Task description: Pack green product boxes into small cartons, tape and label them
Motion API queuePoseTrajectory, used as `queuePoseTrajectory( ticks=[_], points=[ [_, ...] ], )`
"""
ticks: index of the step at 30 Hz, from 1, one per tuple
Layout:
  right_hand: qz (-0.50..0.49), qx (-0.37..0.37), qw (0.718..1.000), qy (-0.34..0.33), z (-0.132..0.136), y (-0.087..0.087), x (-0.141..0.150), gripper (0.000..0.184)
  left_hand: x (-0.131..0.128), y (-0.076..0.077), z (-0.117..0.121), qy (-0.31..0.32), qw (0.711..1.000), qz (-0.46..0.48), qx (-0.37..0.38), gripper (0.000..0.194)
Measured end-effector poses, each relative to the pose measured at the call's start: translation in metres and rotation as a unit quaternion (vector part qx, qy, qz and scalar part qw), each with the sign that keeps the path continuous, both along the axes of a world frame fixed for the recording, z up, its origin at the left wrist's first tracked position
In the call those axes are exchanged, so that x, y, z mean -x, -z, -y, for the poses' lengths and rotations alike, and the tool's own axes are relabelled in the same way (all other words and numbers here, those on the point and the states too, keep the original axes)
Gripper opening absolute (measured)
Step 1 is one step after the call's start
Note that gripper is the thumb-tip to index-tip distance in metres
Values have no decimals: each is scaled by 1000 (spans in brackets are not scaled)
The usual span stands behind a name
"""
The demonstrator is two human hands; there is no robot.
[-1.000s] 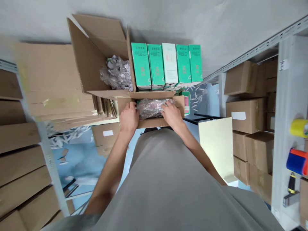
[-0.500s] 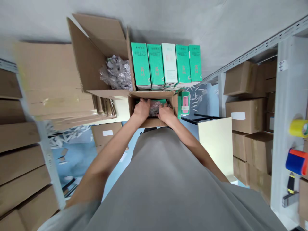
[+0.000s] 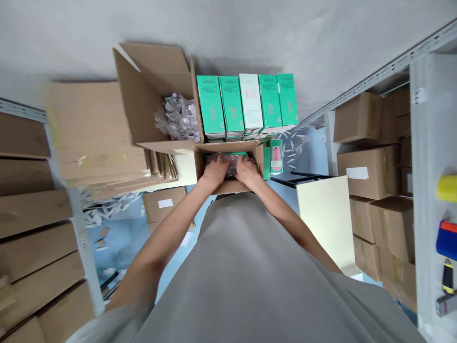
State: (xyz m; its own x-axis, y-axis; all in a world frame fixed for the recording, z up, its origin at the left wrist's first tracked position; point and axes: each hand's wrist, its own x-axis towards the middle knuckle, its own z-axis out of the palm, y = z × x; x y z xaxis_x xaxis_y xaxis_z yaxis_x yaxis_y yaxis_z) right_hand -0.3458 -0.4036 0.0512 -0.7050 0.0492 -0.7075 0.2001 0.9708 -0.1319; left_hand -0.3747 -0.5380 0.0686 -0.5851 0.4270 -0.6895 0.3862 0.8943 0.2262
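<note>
A small open cardboard box (image 3: 228, 186) stands right before my body, and both my hands are down inside it. Crumpled clear plastic packing (image 3: 233, 166) fills its upper part, with a bit of green showing behind. My left hand (image 3: 217, 170) has its fingers bent onto the left part of this packing. At the right part, my right hand (image 3: 247, 169) holds the packing the same way. The fingertips are partly hidden in the wrap. Behind and to the left stands a larger open cardboard box (image 3: 141, 100), with more crinkled plastic packing (image 3: 177, 119) inside.
Several green product boxes (image 3: 211, 107) and one white box (image 3: 250, 102) stand in a row behind. Another green box with a pink front (image 3: 276, 157) is at the right. Flattened cardboard (image 3: 89, 128) leans at left. Shelves with brown cartons (image 3: 367, 166) flank both sides.
My hands stay in the small box and have shifted slightly on the packing, the left one lower and flatter. The whole view has moved a little, so surroundings appear lower and further right.
</note>
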Motion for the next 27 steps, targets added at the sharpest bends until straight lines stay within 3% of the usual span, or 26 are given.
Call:
queuePoseTrajectory(
  ticks=[4,8,13,16,19,21,23,25,27],
  points=[
    [-1,-16,1000,-16,-1,0,-2,62,-5,-10,6,5,1000,-18,2,56],
    [-2,-12,1000,-15,-3,-1,-8,68,-24,-25,18,20,992,-116,-44,47],
    [-3,-22,1000,-17,3,-1,-6,66,-21,-11,11,8,998,-46,-30,49],
    [-2,-18,1000,-24,5,-14,-10,55,-21,-9,10,-2,999,-32,-16,47],
    [-74,26,996,-35,-1,-38,-32,41,-35,-28,32,-15,990,-86,-113,40],
    [-209,73,975,-17,-11,-52,-52,39,-46,-43,58,-71,956,-167,-230,39],
    [-342,88,934,47,-26,-58,-69,47,-54,-50,86,-167,914,-236,-285,46],
    [-394,73,907,129,-44,-51,-76,65,-54,-43,109,-248,893,-248,-282,70],
    [-359,73,910,194,-58,-35,-74,81,-50,-23,121,-300,894,-193,-270,100]
  ],
)
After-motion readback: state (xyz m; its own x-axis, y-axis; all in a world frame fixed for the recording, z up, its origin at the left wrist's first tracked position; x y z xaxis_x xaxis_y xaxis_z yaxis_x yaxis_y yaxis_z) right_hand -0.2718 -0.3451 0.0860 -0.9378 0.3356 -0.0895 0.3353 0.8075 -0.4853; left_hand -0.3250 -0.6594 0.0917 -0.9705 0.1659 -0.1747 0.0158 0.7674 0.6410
